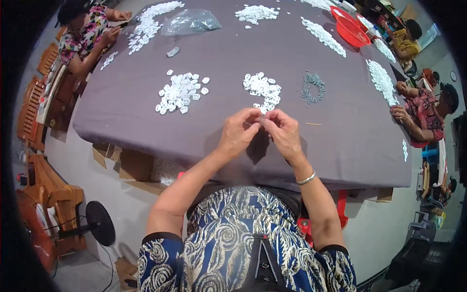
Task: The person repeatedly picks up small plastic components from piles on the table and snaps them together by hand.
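My left hand (239,130) and my right hand (282,132) meet above the near part of the table, fingertips pinched together. Between them is something small and pale, mostly covered by the fingers, so its kind is unclear. Just beyond my fingertips lies a pile of small white plastic pieces (262,87), each with holes. A looser pile of similar white pieces (177,93) is to the left. On the right sits a ring-like heap of small grey pins (312,88). Below that heap, a thin yellowish stick (314,123) rests near my right hand.
A brown-grey cloth covers the table (219,58). Farther back are a clear plastic bag (190,22), more white piles (257,14) and red basins (351,31). One person (87,34) works at the left; another (430,112) works at the right. A black fan (100,223) stands lower left.
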`<action>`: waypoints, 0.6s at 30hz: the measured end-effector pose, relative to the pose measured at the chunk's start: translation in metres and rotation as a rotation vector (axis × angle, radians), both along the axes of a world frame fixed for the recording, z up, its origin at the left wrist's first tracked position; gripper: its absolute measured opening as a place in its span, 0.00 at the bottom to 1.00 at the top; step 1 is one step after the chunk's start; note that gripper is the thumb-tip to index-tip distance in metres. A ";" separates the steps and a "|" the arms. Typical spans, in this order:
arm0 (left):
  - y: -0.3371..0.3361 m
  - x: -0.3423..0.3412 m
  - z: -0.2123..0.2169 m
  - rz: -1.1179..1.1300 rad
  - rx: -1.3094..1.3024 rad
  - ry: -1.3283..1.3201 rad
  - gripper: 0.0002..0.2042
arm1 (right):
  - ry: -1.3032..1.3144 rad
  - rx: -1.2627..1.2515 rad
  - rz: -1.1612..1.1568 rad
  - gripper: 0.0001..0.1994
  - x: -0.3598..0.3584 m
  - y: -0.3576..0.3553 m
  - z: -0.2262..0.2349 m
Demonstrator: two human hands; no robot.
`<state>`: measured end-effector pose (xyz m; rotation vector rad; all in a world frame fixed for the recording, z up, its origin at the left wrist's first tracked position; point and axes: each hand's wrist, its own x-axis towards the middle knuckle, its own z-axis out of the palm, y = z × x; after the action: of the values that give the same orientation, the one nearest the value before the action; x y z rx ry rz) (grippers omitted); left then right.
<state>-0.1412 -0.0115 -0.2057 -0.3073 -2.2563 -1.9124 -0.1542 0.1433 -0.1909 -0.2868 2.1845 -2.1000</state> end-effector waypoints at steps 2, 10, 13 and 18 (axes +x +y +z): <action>0.000 0.000 -0.001 0.000 -0.022 -0.013 0.12 | 0.037 0.068 -0.002 0.04 -0.001 0.002 -0.002; 0.001 -0.001 -0.003 -0.088 0.187 -0.106 0.12 | 0.070 0.072 0.001 0.06 -0.003 0.004 -0.002; -0.001 -0.005 -0.008 -0.117 0.257 -0.133 0.12 | 0.058 0.047 -0.045 0.06 -0.002 -0.001 -0.008; -0.002 -0.002 0.002 -0.179 0.462 -0.254 0.09 | 0.033 -0.017 -0.071 0.06 0.004 -0.005 -0.007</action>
<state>-0.1433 -0.0131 -0.2040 -0.2151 -1.8869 -2.6206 -0.1506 0.1382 -0.1980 -0.2502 2.2275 -2.1669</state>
